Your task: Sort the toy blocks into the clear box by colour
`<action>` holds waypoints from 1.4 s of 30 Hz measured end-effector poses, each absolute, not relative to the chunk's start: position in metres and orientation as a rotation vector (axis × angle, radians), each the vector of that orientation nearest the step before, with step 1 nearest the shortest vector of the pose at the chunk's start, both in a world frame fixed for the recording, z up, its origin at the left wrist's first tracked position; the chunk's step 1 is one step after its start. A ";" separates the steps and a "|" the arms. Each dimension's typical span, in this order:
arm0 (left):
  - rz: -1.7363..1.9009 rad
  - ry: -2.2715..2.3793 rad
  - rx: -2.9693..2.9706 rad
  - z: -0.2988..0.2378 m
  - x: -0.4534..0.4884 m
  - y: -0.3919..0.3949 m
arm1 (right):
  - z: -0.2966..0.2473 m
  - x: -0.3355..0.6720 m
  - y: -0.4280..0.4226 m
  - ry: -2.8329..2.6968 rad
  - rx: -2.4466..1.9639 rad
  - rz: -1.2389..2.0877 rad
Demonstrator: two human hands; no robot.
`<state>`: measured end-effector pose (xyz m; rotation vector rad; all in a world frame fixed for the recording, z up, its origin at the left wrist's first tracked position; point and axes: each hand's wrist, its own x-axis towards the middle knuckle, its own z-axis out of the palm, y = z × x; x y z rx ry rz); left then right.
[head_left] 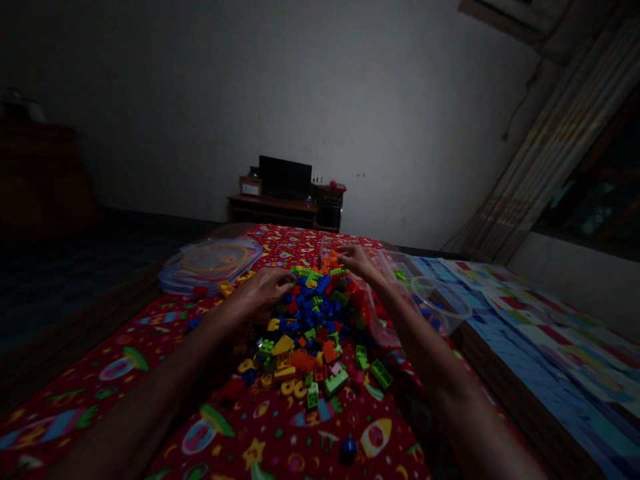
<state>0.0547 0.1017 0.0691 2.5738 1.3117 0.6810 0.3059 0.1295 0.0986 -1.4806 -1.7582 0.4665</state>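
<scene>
Left hand [271, 285] and right hand [355, 259], grip unclear, by bright multicoloured studded blocks [310, 333]

Left hand [273, 287] down at the left edge of the colourful brick pile [316, 310], fingers curled, grip hard to make out! Right hand [357, 261] stretches farther out, fingers right at the orange bricks [332, 261]. Clear lids [215, 259] over on the left, a clear tub [454, 323] to the right, and a dark blue piece [349, 449] alone up front on the red patterned cloth [280, 417].
</scene>
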 end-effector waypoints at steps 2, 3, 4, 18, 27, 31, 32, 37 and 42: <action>0.687 1.321 2.577 0.065 0.051 0.108 | 0.089 0.297 0.114 -2.049 -1.429 0.389; 0.685 1.328 2.581 0.062 0.050 0.110 | 0.086 0.292 0.106 -2.232 -1.407 0.323; 0.687 1.332 2.588 0.060 0.049 0.112 | 0.083 0.288 0.099 -2.406 -1.396 0.237; 0.334 1.278 2.544 0.072 0.053 0.093 | 0.080 0.297 0.042 -2.259 -1.521 -0.170; 0.526 1.333 2.615 0.077 0.065 0.081 | 0.081 0.305 0.038 -2.127 -1.586 -0.050; 0.525 1.347 2.665 0.076 0.067 0.080 | 0.087 0.317 0.036 -2.115 -1.589 0.093; 0.519 1.326 2.678 0.075 0.067 0.080 | 0.089 0.322 0.036 -2.092 -1.597 0.101; 0.648 1.122 2.810 0.068 0.074 0.077 | 0.104 0.355 0.039 -1.946 -1.705 0.030; 0.504 0.678 2.853 0.074 0.109 0.021 | 0.124 0.398 0.028 -1.666 -2.017 -0.252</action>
